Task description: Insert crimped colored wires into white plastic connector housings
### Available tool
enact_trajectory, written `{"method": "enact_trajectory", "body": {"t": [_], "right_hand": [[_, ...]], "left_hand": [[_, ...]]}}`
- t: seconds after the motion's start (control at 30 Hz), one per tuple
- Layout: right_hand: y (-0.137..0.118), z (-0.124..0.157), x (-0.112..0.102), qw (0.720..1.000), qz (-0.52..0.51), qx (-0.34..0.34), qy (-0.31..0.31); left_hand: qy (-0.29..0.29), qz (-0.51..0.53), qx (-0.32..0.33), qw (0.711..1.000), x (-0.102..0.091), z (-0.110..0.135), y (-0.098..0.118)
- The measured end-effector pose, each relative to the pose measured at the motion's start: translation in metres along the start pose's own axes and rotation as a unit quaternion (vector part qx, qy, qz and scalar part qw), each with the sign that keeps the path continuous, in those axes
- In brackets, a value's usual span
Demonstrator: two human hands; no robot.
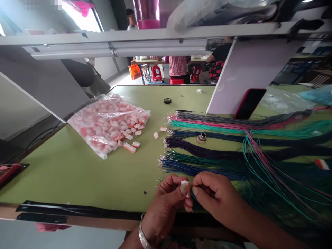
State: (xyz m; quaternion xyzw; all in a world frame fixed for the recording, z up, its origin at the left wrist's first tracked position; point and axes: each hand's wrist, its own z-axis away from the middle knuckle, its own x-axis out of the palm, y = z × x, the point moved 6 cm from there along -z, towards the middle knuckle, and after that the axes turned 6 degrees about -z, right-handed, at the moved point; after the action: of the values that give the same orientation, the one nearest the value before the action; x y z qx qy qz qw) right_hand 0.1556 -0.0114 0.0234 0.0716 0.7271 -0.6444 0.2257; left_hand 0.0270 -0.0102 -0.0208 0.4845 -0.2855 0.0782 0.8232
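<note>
Left fingers (184,188) pinched on a white plastic connector (185,182); right fingers (195,191) pinched narrow just beside it

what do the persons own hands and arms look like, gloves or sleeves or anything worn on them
The left hand and right hand are bare, with no gloves, and no sleeve shows on either forearm. A wide silver metal bracelet circles the left wrist; nothing shows worn on the right wrist.

Wiring workshop: green workbench (77,173), coloured wire bundles (207,123), connector bag (106,126)
</note>
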Motion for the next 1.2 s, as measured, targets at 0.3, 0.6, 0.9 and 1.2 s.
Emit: {"method": "enact_trajectory", "body": {"t": [0.3,0.6,0.9,1.2], "right_hand": [[-0.003,0.004,0.006,0.997,-0.011,-0.069,-0.026],[0.006,0.002,0.003,0.999,-0.019,-0.014,0.031],[0.0,-0.043,-0.066,0.994,0.105,0.003,0.03],[0.061,-0.144,-0.135,0.927,0.37,0.013,0.062]], "left_hand": [[-0.002,0.002,-0.009,1.0,-0.001,0.0,-0.004],[0.008,0.042,-0.034,0.998,-0.001,-0.002,-0.009],[-0.027,0.066,0.029,0.997,0.011,-0.026,0.036],[-0.002,0.038,0.046,0.998,0.001,-0.058,0.044]]}}
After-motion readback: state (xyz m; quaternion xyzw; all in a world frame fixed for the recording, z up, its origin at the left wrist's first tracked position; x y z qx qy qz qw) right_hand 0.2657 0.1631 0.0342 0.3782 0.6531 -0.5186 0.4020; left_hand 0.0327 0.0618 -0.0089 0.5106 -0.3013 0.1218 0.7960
